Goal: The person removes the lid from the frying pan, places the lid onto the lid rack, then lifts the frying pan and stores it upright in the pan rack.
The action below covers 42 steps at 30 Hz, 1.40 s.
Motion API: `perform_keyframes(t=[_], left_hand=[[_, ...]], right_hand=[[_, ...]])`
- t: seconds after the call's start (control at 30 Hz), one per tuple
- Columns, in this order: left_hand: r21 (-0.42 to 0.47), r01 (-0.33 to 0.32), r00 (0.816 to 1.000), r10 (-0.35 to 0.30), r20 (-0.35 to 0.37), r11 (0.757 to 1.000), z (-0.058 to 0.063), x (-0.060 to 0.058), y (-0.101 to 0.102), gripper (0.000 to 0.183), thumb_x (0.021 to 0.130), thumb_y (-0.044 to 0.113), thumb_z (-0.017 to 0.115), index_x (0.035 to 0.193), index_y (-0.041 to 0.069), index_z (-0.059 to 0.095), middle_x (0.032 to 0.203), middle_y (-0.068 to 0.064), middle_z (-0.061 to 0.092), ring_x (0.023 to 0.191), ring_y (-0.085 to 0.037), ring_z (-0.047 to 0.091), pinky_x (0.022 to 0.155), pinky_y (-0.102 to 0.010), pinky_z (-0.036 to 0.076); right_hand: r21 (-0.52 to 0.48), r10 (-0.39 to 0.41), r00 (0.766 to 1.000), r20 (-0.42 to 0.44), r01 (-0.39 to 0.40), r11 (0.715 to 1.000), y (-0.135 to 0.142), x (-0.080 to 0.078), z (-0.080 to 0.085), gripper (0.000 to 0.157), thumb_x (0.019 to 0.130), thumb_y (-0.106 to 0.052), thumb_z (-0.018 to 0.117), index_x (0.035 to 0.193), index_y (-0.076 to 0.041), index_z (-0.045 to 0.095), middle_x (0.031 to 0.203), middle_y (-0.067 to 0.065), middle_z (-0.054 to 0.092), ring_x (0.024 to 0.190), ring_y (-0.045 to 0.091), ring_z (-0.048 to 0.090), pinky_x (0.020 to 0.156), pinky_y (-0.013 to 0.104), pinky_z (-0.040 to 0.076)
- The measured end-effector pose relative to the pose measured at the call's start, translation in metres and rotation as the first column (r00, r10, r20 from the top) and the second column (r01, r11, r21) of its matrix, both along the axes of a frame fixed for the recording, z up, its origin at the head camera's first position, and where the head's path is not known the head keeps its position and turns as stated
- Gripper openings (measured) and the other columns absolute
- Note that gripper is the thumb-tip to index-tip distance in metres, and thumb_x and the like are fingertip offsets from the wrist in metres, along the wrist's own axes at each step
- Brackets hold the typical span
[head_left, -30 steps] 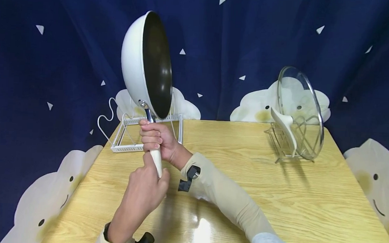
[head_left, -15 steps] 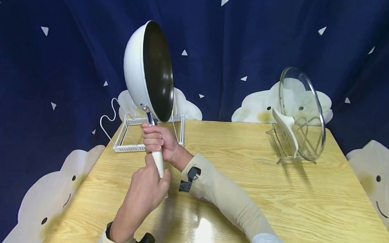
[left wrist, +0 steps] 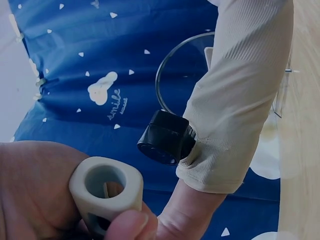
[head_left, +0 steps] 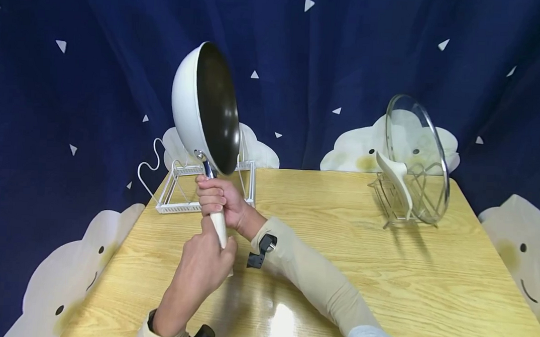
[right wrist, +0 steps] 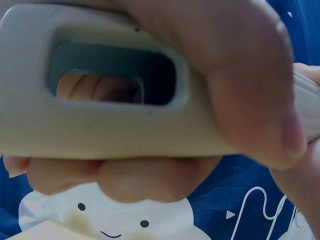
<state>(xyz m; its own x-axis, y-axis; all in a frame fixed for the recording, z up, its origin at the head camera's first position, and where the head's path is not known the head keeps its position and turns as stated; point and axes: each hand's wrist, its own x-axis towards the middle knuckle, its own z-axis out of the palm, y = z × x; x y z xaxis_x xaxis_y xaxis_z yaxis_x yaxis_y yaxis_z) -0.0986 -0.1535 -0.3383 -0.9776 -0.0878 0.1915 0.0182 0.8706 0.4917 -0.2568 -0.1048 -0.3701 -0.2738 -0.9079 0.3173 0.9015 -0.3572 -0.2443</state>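
A white wok (head_left: pixel 187 99) with a dark inside is held up, tilted, above the table's left half. My right hand (head_left: pixel 223 199) grips its pale handle (head_left: pixel 219 226) near the metal neck. Below it, my left hand (head_left: pixel 200 263) holds the handle's lower end. In the left wrist view the hollow handle end (left wrist: pixel 132 182) shows between palm and thumb, with the right sleeve (left wrist: pixel 235 100) beyond. A long slot in the handle (right wrist: pixel 115 132) fills the right wrist view, the left thumb (right wrist: pixel 255 105) lying across it. The left fingers curl under the handle there.
Behind the hands stands a white wire rack (head_left: pixel 178 207), partly hidden. At the right a glass lid (head_left: pixel 439 145) with a white curved handle (head_left: pixel 397 176) leans upright in a wire stand (head_left: pixel 388 211). A blue curtain (head_left: pixel 324 55) hangs behind the wooden table (head_left: pixel 331 226).
The wok's bowl has come down a little and tips slightly nearer. Both hands keep their grip on the handle. The lid and racks stand as before.
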Motion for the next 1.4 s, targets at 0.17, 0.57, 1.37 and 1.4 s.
perform_keyframes(t=[0.17, 0.57, 1.37, 1.4], left_hand=[[0.003, -0.007, 1.0, 0.007, 0.013, 1.0, -0.004, -0.001, 0.001, 0.032, 0.091, 0.015, 0.062, 0.107, -0.008, 0.047, 0.065, -0.012, 0.056, 0.052, -0.025, 0.054, 0.043, -0.037, 0.041], [0.007, -0.007, 0.999, 0.007, 0.031, 1.0, -0.009, -0.006, 0.007, 0.034, 0.09, 0.014, 0.06, 0.11, -0.009, 0.046, 0.065, -0.012, 0.056, 0.053, -0.025, 0.053, 0.043, -0.036, 0.04], [0.009, -0.047, 0.999, 0.047, 0.017, 0.999, -0.018, -0.011, 0.025, 0.031, 0.087, 0.011, 0.059, 0.106, -0.011, 0.048, 0.063, -0.014, 0.054, 0.051, -0.025, 0.052, 0.042, -0.036, 0.04], [0.009, -0.048, 0.999, 0.047, 0.017, 0.999, -0.018, -0.011, 0.025, 0.031, 0.086, 0.011, 0.059, 0.106, -0.011, 0.048, 0.064, -0.014, 0.054, 0.051, -0.025, 0.052, 0.042, -0.036, 0.04]], right_hand=[[0.012, -0.002, 1.0, 0.017, 0.002, 1.0, 0.001, 0.0, -0.006, 0.044, 0.108, -0.015, 0.007, 0.084, -0.016, 0.044, 0.049, -0.008, 0.045, 0.037, 0.003, 0.037, 0.037, 0.017, 0.034], [0.021, 0.0, 0.999, 0.048, -0.001, 1.0, 0.006, -0.004, -0.014, 0.045, 0.109, -0.016, 0.009, 0.085, -0.015, 0.046, 0.049, -0.007, 0.045, 0.037, 0.003, 0.036, 0.037, 0.019, 0.038], [-0.029, 0.044, 0.992, 0.117, -0.041, 0.999, 0.017, -0.006, -0.027, 0.04, 0.11, -0.016, 0.013, 0.084, -0.014, 0.044, 0.051, -0.008, 0.036, 0.041, 0.002, 0.029, 0.038, 0.02, 0.041], [-0.032, 0.048, 0.991, 0.121, -0.045, 0.998, 0.018, -0.007, -0.027, 0.04, 0.11, -0.016, 0.014, 0.084, -0.014, 0.044, 0.052, -0.009, 0.035, 0.041, 0.002, 0.029, 0.038, 0.021, 0.041]])
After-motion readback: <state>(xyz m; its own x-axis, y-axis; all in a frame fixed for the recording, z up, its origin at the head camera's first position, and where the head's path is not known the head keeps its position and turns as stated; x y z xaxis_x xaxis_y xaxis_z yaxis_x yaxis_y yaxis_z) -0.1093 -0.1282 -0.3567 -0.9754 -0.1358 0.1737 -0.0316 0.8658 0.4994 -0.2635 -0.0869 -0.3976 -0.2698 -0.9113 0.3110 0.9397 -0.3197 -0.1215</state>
